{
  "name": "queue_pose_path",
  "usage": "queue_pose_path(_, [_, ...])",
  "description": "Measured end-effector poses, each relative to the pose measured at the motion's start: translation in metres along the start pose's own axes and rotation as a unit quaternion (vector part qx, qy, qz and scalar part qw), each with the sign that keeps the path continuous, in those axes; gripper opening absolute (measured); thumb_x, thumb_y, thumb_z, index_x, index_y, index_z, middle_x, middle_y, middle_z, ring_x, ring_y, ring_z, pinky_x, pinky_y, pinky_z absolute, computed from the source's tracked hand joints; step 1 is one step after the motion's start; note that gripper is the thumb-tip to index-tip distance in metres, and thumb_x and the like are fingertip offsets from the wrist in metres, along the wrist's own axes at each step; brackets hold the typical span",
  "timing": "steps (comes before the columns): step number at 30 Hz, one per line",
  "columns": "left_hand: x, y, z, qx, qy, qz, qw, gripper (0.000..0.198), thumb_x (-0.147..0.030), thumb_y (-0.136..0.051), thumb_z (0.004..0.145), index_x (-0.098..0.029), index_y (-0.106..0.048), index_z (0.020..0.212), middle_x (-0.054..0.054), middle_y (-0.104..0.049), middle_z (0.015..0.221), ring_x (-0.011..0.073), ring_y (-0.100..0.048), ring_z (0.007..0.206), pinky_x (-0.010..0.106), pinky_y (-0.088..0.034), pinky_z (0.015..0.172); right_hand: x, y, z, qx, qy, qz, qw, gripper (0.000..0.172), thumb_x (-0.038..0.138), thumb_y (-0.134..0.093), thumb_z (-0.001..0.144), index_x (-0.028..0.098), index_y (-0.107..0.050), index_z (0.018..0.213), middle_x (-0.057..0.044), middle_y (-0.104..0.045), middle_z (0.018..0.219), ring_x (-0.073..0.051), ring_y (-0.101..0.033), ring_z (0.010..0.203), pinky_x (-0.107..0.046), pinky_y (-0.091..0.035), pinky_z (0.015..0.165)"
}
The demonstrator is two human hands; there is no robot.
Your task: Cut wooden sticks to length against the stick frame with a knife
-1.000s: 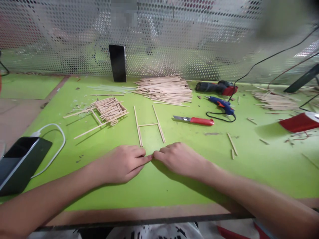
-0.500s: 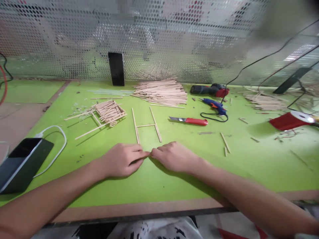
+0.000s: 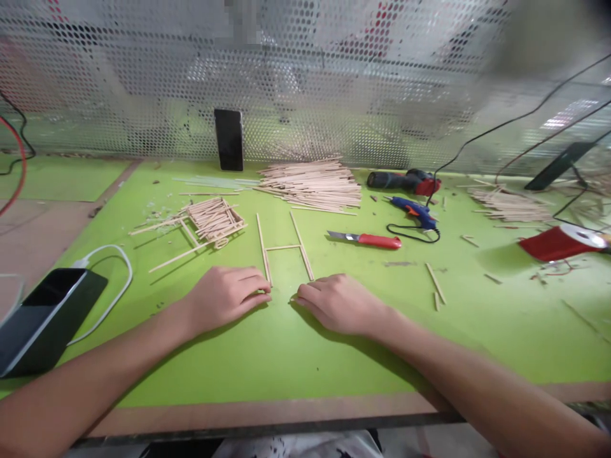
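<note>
The H-shaped frame of thin, pale wooden sticks [image 3: 282, 247] lies flat on the bright green tabletop [image 3: 296, 362]. The left hand [image 3: 229, 296] curls loosely at the near end of the frame's left side, thumb and forefinger parted; the right hand [image 3: 341, 304] curls beside the near right end, and I cannot tell whether it grips anything. A sideways nudge from either could skew the sticks if weakly joined.

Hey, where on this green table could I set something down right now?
The main nearly bare patch runs from between your left hand and right hand down to the table's front edge. Another lies between your right forearm and the short loose sticks. It's crowded toward the back: stick pile, glue gun, black-and-red tool.
</note>
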State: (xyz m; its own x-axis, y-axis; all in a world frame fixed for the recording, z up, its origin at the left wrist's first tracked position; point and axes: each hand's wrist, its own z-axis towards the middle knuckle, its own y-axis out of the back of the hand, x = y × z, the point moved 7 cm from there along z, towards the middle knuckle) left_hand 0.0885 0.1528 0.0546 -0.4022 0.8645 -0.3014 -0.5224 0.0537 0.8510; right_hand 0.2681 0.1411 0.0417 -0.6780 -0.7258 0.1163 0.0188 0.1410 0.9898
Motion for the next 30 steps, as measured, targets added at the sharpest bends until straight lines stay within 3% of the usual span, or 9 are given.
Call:
queue_pose_path(5, [0.024, 0.024, -0.005, -0.035, 0.021, 0.073, 0.997, 0.032, -0.038, -0.056, 0.112, -0.018, -0.077, 0.098, 0.001, -0.081, 0.089, 0.0113, -0.074, 0.071, 0.021, -0.056, 0.059, -0.002, -0.001, 0.0, 0.0, -0.001, 0.016, 1.0, 0.035, 0.034, -0.045, 0.116, 0.019, -0.06, 0.089, 0.0, -0.068, 0.074, -0.014, -0.051, 0.059, -0.032, -0.024, 0.062])
queue_pose_path(8, [0.043, 0.048, -0.009, -0.053, 0.073, 0.142, 0.986, 0.029, -0.039, -0.059, 0.11, -0.019, -0.078, 0.1, 0.003, -0.082, 0.096, 0.0144, -0.075, 0.077, 0.025, -0.058, 0.065, -0.002, -0.001, 0.0, -0.002, 0.0, 0.024, 1.0, 0.037, 0.034, -0.043, 0.116, 0.019, -0.061, 0.088, -0.001, -0.068, 0.075, -0.014, -0.051, 0.059, -0.032, -0.025, 0.062])
queue_pose_path(11, [0.061, 0.071, -0.012, -0.058, 0.146, 0.212, 0.965, 0.028, -0.039, -0.06, 0.109, -0.02, -0.079, 0.1, 0.004, -0.083, 0.101, 0.0175, -0.075, 0.076, 0.029, -0.054, 0.059, -0.002, 0.0, 0.001, -0.006, 0.0, 0.029, 1.0, 0.039, 0.035, -0.041, 0.117, 0.019, -0.062, 0.088, -0.001, -0.068, 0.075, -0.014, -0.052, 0.06, -0.031, -0.027, 0.062])
queue_pose_path(16, [0.086, 0.103, -0.02, -0.062, 0.277, 0.304, 0.91, 0.039, -0.029, -0.044, 0.11, -0.014, -0.08, 0.108, 0.012, -0.082, 0.1, 0.0261, -0.073, 0.071, 0.034, -0.044, 0.049, -0.002, 0.001, 0.0, -0.016, 0.0, 0.028, 0.999, 0.037, 0.034, -0.042, 0.116, 0.019, -0.064, 0.09, -0.002, -0.069, 0.077, -0.016, -0.056, 0.064, -0.031, -0.028, 0.064])
queue_pose_path(18, [0.097, 0.113, -0.028, -0.042, 0.346, 0.35, 0.869, 0.043, -0.026, -0.039, 0.109, -0.012, -0.078, 0.117, 0.015, -0.081, 0.107, 0.0312, -0.075, 0.082, 0.038, -0.049, 0.057, -0.002, 0.0, 0.0, -0.021, 0.001, 0.028, 0.999, 0.037, 0.034, -0.042, 0.116, 0.019, -0.064, 0.091, -0.002, -0.069, 0.077, -0.016, -0.056, 0.064, -0.032, -0.029, 0.064])
queue_pose_path(21, [0.111, 0.118, -0.038, 0.001, 0.42, 0.396, 0.817, 0.046, -0.024, -0.038, 0.107, -0.011, -0.068, 0.14, 0.02, -0.077, 0.127, 0.0375, -0.074, 0.103, 0.048, -0.056, 0.08, -0.001, 0.001, -0.001, -0.031, 0.005, 0.03, 0.999, 0.036, 0.034, -0.043, 0.116, 0.019, -0.065, 0.091, -0.002, -0.068, 0.077, -0.016, -0.056, 0.064, -0.031, -0.029, 0.063])
queue_pose_path(23, [0.112, 0.112, -0.036, -0.006, 0.396, 0.38, 0.836, 0.049, -0.026, -0.039, 0.107, -0.011, -0.063, 0.147, 0.022, -0.073, 0.134, 0.0394, -0.073, 0.108, 0.055, -0.055, 0.089, -0.001, 0.002, -0.001, -0.04, 0.01, 0.032, 0.999, 0.034, 0.031, -0.044, 0.115, 0.018, -0.066, 0.093, -0.003, -0.069, 0.079, -0.016, -0.057, 0.066, -0.031, -0.03, 0.064])
queue_pose_path(26, [0.102, 0.092, -0.025, -0.031, 0.292, 0.331, 0.897, 0.046, -0.029, -0.04, 0.109, -0.012, -0.066, 0.144, 0.022, -0.072, 0.138, 0.0395, -0.072, 0.112, 0.06, -0.053, 0.095, 0.0, 0.003, -0.002, -0.056, 0.023, 0.036, 0.997, 0.028, 0.028, -0.045, 0.114, 0.018, -0.068, 0.101, -0.003, -0.072, 0.085, -0.017, -0.06, 0.07, -0.031, -0.032, 0.064])
queue_pose_path(30, [0.072, 0.056, -0.011, -0.006, 0.141, 0.272, 0.952, 0.032, -0.029, -0.051, 0.107, -0.024, -0.078, 0.124, 0.007, -0.078, 0.13, 0.029, -0.073, 0.115, 0.048, -0.053, 0.098, 0.001, 0.004, -0.004, -0.079, 0.033, 0.039, 0.996, 0.028, 0.03, -0.047, 0.115, 0.02, -0.069, 0.101, -0.002, -0.071, 0.083, -0.016, -0.059, 0.069, -0.031, -0.032, 0.065])
